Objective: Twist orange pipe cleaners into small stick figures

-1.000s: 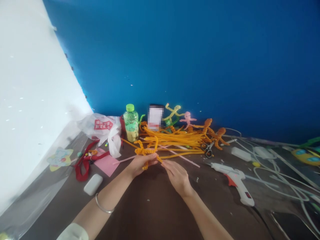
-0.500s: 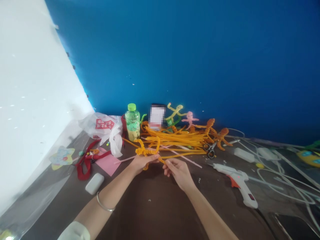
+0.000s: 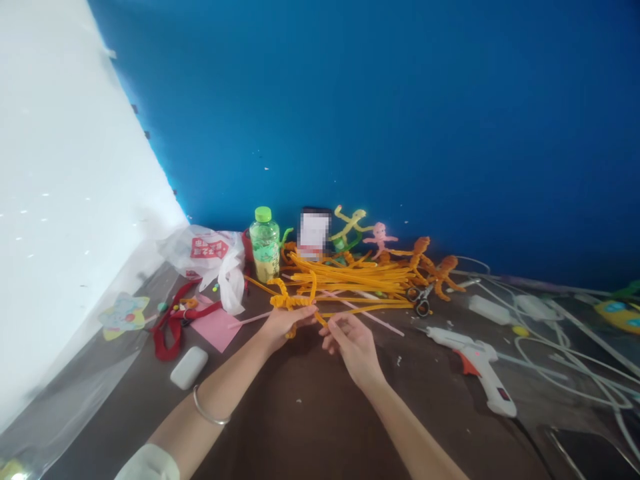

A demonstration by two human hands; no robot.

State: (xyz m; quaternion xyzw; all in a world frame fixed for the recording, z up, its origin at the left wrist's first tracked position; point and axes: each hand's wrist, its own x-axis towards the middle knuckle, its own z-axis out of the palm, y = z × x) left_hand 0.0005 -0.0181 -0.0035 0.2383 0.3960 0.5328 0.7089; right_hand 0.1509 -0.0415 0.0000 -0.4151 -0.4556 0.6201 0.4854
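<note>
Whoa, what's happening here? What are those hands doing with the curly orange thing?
A person is working on a curly orange fuzzy piece over the table. The left hand holds it, and the fingertips of the right hand are at one end of it; how firmly they pinch is hard to tell. Behind the hands lies a pile of orange fuzzy stems, with scissors at its right end. A glue gun lies to the right, untouched.

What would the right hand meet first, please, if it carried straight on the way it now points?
The right hand would probably first meet the fuzzy orange strand just ahead, and may be touching it; next comes the left hand, holding the coiled orange piece. Depth is unclear here.
</note>
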